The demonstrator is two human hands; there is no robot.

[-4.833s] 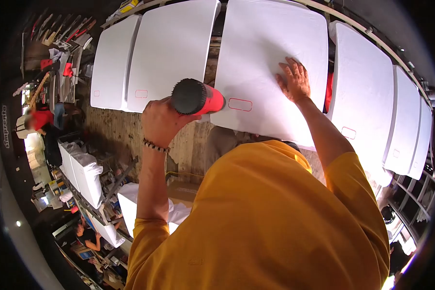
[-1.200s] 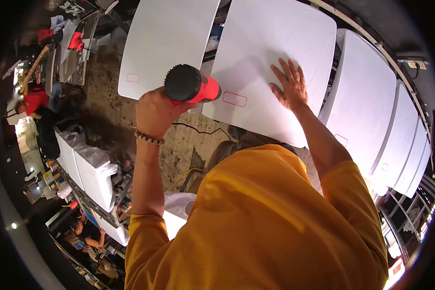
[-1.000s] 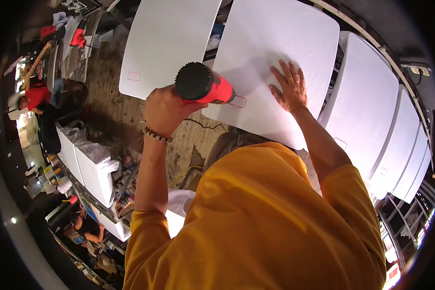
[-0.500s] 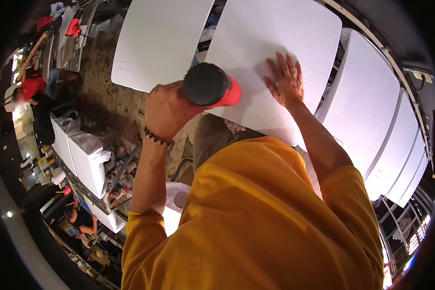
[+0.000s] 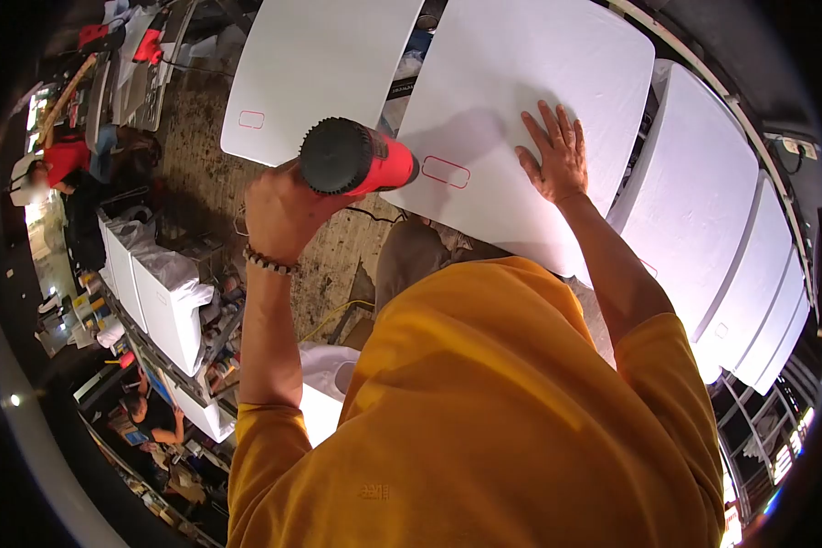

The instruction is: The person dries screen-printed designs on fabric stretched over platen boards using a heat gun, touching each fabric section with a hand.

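My left hand (image 5: 288, 212), with a beaded bracelet at the wrist, is wrapped round a red and black heat gun (image 5: 381, 170). The gun's dark nozzle points right, over the near-left corner of a white, cloth-like covered panel (image 5: 557, 64). Just beyond the nozzle, a red rounded-rectangle outline (image 5: 446, 172) shows on that panel. My right hand (image 5: 562, 163) lies flat on the same panel, fingers spread, with nothing in it. The grip and trigger of the gun are hidden by my left hand.
Another white panel (image 5: 315, 73) lies to the left, and several more white panels (image 5: 690, 183) line up on the right. A worn wooden floor (image 5: 192, 119) shows below. Co-workers (image 5: 64, 164) are at the far left and lower left, near white boxes (image 5: 164, 301).
My left hand has drawn the heat gun to the left and turned it, uncovering the red outline on the panel. My right hand has shifted slightly right, still flat.
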